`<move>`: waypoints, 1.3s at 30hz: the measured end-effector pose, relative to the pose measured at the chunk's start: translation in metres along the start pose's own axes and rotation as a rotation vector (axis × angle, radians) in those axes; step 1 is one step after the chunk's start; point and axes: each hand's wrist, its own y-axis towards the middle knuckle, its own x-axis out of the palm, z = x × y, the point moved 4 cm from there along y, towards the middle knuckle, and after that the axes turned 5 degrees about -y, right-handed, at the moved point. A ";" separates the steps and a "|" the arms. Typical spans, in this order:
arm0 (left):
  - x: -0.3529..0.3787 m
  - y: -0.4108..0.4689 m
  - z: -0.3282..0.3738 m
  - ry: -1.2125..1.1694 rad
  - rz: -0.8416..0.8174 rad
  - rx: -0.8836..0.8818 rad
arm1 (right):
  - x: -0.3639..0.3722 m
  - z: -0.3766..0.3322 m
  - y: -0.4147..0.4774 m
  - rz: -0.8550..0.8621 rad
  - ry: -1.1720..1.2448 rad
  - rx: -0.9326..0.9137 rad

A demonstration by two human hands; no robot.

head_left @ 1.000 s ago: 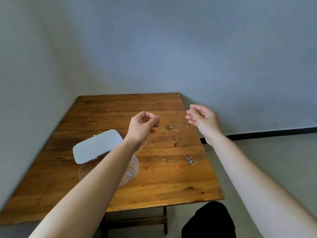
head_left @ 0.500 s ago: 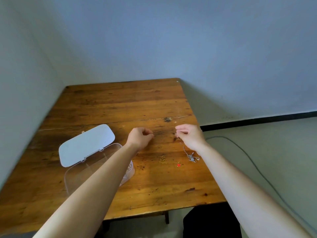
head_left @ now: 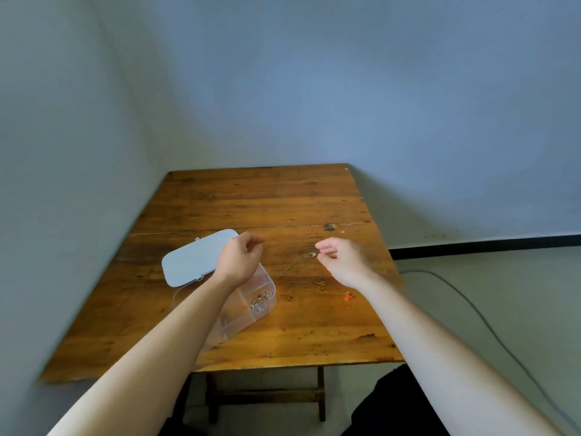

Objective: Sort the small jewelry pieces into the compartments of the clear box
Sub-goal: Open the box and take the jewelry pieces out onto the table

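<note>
Overhead, head view only. Wooden table [head_left: 257, 199] pushed into a corner of blue-grey walls; both bare forearms reach over it.

Left hand [head_left: 239, 259]: held above the far end of the clear box [head_left: 251, 313], fingers curled in, thumb and forefinger tips brought close together at its 1 o'clock. Whether anything is pinched between them cannot be told (too small and blurred).

Right hand [head_left: 344, 259]: held over the table at about 3 o'clock from the left hand, well apart from it. Fingers loosely curled, forefinger extended toward 9 o'clock. A small pendant or clasp [head_left: 312, 255] sits just beside the fingertips; contact cannot be confirmed. A thin chain [head_left: 290, 265] runs from it toward 8 o'clock, in the direction of the box.

Clear box: lies partly under the left forearm, dividers visible. One compartment at its right end holds a silvery tangled piece [head_left: 260, 299]. White lid [head_left: 198, 256] hinged open, lying at 11 o'clock of the box and partly behind the left hand.

Loose on the table: a small gold piece [head_left: 321, 285] at 6 o'clock of the right hand's fingertips; a small red piece [head_left: 348, 297] beside the right wrist, at 4 o'clock of the gold one.

Floor at right: grey cable [head_left: 471, 309] trailing.
</note>
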 end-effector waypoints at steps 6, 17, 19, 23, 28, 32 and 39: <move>-0.049 -0.044 -0.036 0.291 0.067 0.055 | 0.036 -0.048 -0.022 -0.129 -0.023 -0.145; -0.056 -0.081 -0.082 0.504 0.106 0.027 | 0.088 -0.103 -0.037 -0.267 -0.544 -0.340; -0.055 -0.081 -0.082 0.488 0.119 0.001 | 0.092 -0.106 -0.033 -0.279 -0.572 -0.250; -0.054 -0.080 -0.084 0.490 0.126 -0.025 | 0.099 -0.120 -0.024 -0.385 -0.664 -0.139; -0.052 -0.079 -0.085 0.507 0.127 -0.048 | 0.105 -0.126 -0.021 -0.519 -0.694 -0.118; -0.051 -0.077 -0.087 0.513 0.128 -0.048 | 0.105 -0.127 -0.016 -0.522 -0.712 -0.132; -0.051 -0.077 -0.090 0.512 0.129 -0.043 | 0.110 -0.136 -0.017 -0.411 -0.792 -0.163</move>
